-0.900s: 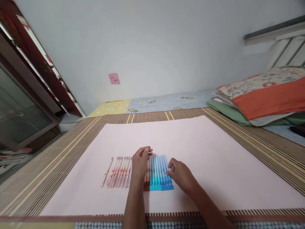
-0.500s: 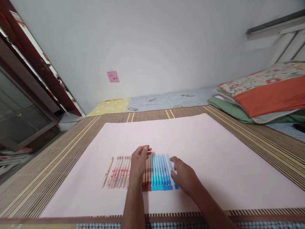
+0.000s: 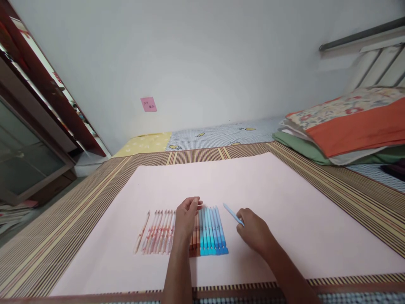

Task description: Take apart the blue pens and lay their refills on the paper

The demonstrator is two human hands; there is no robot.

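Observation:
A row of pens lies side by side on a pale pink sheet (image 3: 268, 190): pink-and-white ones (image 3: 158, 231) at the left, brown ones (image 3: 195, 236) in the middle, several blue ones (image 3: 212, 231) at the right. My left hand (image 3: 186, 219) rests on the row between the pink and brown pens, fingers curled over them. My right hand (image 3: 255, 234) pinches one light blue pen (image 3: 232, 213), lifted a little to the right of the blue group, its tip pointing up and left.
The pink sheet lies on a striped woven mat (image 3: 354, 185) over a bed. Folded orange and green bedding (image 3: 351, 131) is stacked at the right. A dark wooden cabinet (image 3: 28, 126) stands at the left. A pink note (image 3: 148, 104) sticks to the wall.
My right hand has pulled the rightmost blue pen out of the row and carried it to the right. My left hand has stayed on the pens.

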